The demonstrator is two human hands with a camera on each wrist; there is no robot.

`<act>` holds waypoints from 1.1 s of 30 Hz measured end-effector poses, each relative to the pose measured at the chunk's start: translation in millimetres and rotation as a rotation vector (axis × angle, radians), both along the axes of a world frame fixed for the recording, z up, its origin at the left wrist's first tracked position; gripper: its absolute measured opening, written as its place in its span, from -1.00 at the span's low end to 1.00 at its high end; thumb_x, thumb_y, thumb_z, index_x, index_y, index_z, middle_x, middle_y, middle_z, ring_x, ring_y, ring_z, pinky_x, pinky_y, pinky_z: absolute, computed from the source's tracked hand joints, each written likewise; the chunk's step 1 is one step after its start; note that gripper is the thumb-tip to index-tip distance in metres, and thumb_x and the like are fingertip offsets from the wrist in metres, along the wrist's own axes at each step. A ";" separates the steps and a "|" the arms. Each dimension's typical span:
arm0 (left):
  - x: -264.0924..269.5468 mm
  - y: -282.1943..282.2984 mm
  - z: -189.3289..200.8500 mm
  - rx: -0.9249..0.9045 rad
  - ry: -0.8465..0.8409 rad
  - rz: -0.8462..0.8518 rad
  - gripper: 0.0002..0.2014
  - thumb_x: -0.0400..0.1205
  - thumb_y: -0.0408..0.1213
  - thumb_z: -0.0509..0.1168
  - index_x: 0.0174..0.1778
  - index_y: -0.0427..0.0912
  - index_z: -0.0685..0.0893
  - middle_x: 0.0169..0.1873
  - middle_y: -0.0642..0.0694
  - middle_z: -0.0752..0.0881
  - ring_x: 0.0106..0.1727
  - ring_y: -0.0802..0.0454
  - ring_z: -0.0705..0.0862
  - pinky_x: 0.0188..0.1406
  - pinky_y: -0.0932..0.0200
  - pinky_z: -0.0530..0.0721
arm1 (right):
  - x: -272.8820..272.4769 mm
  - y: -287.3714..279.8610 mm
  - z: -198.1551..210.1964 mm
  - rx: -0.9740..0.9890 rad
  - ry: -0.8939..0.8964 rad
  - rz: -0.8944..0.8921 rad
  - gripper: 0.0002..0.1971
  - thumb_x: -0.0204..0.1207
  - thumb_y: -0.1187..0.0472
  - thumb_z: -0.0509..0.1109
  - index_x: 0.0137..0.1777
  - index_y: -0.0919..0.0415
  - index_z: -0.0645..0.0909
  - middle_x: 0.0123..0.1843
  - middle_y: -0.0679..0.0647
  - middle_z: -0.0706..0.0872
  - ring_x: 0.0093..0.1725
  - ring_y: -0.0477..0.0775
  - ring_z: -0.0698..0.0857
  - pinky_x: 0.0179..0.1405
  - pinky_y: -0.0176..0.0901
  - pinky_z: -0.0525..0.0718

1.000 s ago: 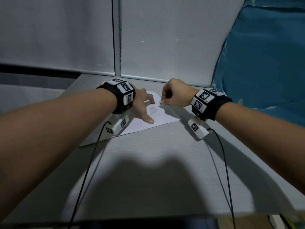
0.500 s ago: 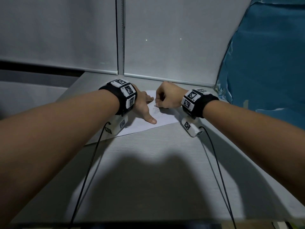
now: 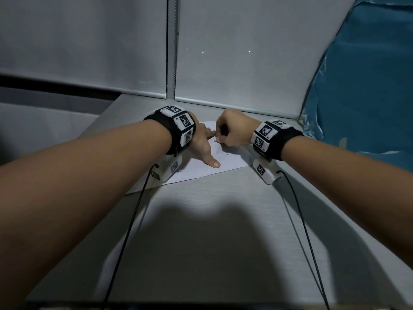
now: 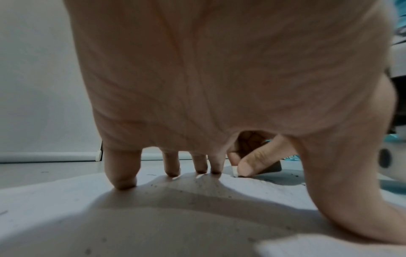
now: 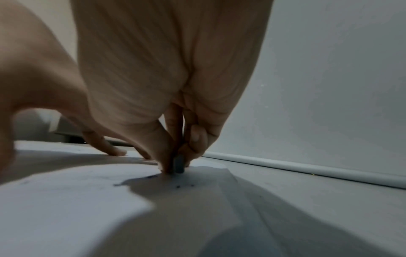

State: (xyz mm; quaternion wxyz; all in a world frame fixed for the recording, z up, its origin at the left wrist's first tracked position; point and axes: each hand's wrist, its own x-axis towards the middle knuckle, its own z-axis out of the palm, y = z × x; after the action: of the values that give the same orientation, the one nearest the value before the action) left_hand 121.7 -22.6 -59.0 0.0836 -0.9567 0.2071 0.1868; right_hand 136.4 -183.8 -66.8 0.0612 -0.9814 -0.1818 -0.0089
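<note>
Eraser (image 5: pixel 179 163), as the small dark block appears to be, sits in the grip of the right hand (image 3: pixel 232 130), pinched between the thumb and curled fingers, its long axis close to upright and its lower end pressed on the paper (image 3: pixel 234 161); it meets the paper toward the far edge; the left hand (image 3: pixel 202 144) lies spread on the paper just left of that spot, holding nothing, its fingertips (image 4: pixel 123 184) bearing down and the nearest of them almost touching the right thumb; faint pencil marks (image 3: pixel 221 151) lie on the paper just nearer the person than the eraser's tip, between the two hands, with dark smudges (image 5: pixel 151 177) and crumbs round the point of contact; judged from this, the coming stroke runs from the grip back toward the paper's near edge, across those marks, and the right hand alone carries it while the left pins the paper against the drag; the paper lies askew on the grey table (image 3: pixel 212 231), one corner reaching just beside the right wrist; beyond the paper's far edge hangs a pale blind (image 3: pixel 234 52).
</note>
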 end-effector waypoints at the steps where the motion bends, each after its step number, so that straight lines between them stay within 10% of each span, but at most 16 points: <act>1: -0.2 -0.1 0.2 -0.001 0.010 -0.004 0.19 0.37 0.56 0.33 0.79 0.15 -0.13 0.78 0.00 -0.03 0.77 -0.07 0.01 0.63 -0.17 0.10 | -1.1 1.1 -1.3 -0.010 -0.007 0.004 -0.88 0.55 0.20 0.55 -0.22 0.16 0.79 -0.34 -0.09 0.77 -0.32 -0.17 0.72 -0.31 -0.26 0.57; 6: -1.9 -0.1 2.1 -0.048 0.042 -0.006 0.07 0.38 0.45 0.44 0.76 0.15 0.16 0.70 0.01 0.22 0.67 -0.12 0.29 0.48 -0.07 0.33 | -21.1 6.6 -2.3 0.017 0.058 0.144 -0.82 0.52 0.21 0.55 -0.30 0.05 0.68 -0.42 -0.17 0.69 -0.43 -0.27 0.65 -0.42 -0.51 0.46; 14: 0.2 -2.3 2.5 0.031 0.025 -0.048 0.13 0.38 0.56 0.31 0.78 0.19 -0.03 0.76 -0.05 0.04 0.76 -0.11 0.04 0.61 -0.23 0.15 | -5.3 -0.4 0.3 0.029 0.018 0.014 -0.88 0.51 0.22 0.55 -0.26 0.14 0.78 -0.34 -0.07 0.80 -0.32 -0.11 0.76 -0.29 -0.17 0.69; 20: -7.3 -2.6 8.3 0.039 0.026 -0.077 0.00 0.51 0.46 0.28 0.78 0.23 -0.06 0.77 -0.02 -0.02 0.76 -0.05 -0.05 0.63 -0.21 0.06 | -22.4 -0.7 -1.3 0.049 0.068 0.103 -0.89 0.50 0.17 0.58 -0.24 0.12 0.78 -0.42 -0.12 0.73 -0.44 -0.26 0.64 -0.41 -0.50 0.50; 27: 1.5 -5.6 5.6 0.100 0.018 -0.105 0.13 0.37 0.58 0.28 0.75 0.31 -0.15 0.77 -0.06 0.03 0.75 -0.13 0.06 0.57 -0.30 0.20 | -9.5 -8.2 1.3 0.014 0.026 -0.021 -0.90 0.52 0.20 0.56 -0.23 0.13 0.80 -0.31 -0.05 0.83 -0.27 -0.05 0.80 -0.24 -0.10 0.78; 33: 4.7 -6.0 2.9 0.127 0.016 -0.088 0.15 0.30 0.63 0.27 0.75 0.33 -0.07 0.75 -0.02 0.04 0.74 -0.16 0.08 0.54 -0.27 0.25 | -28.3 -4.6 2.9 -0.010 0.065 0.094 -0.87 0.55 0.16 0.57 -0.21 0.13 0.75 -0.35 -0.12 0.76 -0.33 -0.20 0.69 -0.35 -0.40 0.56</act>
State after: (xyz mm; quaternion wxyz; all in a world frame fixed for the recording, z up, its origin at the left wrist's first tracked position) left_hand 126.3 -28.6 -56.1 0.1506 -0.9379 0.2372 0.2035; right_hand 108.2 -188.4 -63.8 0.0622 -0.9719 -0.2256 0.0269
